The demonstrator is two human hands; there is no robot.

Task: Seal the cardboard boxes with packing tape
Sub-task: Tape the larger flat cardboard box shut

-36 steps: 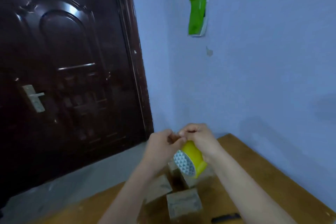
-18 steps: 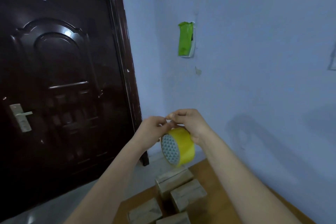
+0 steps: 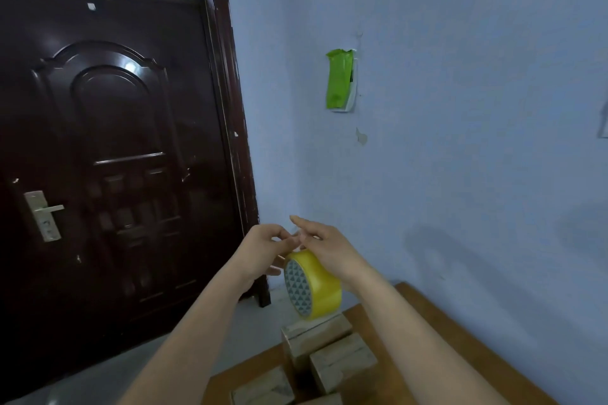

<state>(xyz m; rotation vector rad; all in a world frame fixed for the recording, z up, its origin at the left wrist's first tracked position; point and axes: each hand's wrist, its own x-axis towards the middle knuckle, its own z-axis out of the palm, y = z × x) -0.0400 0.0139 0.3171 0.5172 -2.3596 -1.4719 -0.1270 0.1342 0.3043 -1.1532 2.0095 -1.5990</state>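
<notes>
Tape roll (image 3: 312, 286) yellow, held up in air above boxes (image 3: 325, 358), patterned core facing left. Right hand (image 3: 324, 248) over top of roll, palm against its rim, index finger stretched forward; whether it grips roll, cannot tell. Left hand (image 3: 268, 248) just left of roll, fingers curled, fingertips pinched together at top edge of roll, touching right hand; tape end itself too small to see. Boxes small, clustered on wooden counter (image 3: 437, 348) below hands. Dark door (image 3: 115, 158) left, blue wall (image 3: 460, 108) ahead with green packet (image 3: 339, 79).
</notes>
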